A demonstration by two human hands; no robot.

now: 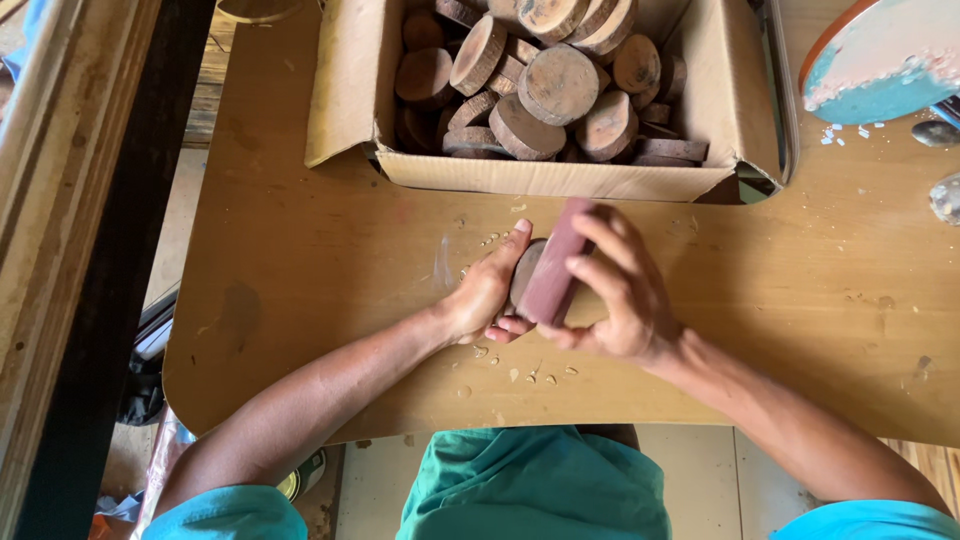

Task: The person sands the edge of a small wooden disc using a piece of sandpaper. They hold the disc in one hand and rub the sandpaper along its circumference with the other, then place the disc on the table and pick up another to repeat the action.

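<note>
Both hands meet, curled; left (487, 293), right (610, 290).

The person wears a short-sleeved top in bright turquoise blue, its sleeve ends showing at the bottom corners of the view and leaving both forearms bare from above the elbow down. Below it, at the lower middle, lies a green-teal garment (535, 485) of a duller, deeper shade, gathered in soft folds across the lap. The left hand (487, 290) and the right hand (612, 290) are bare, with no gloves, rings, watch or bands at the wrists.
</note>
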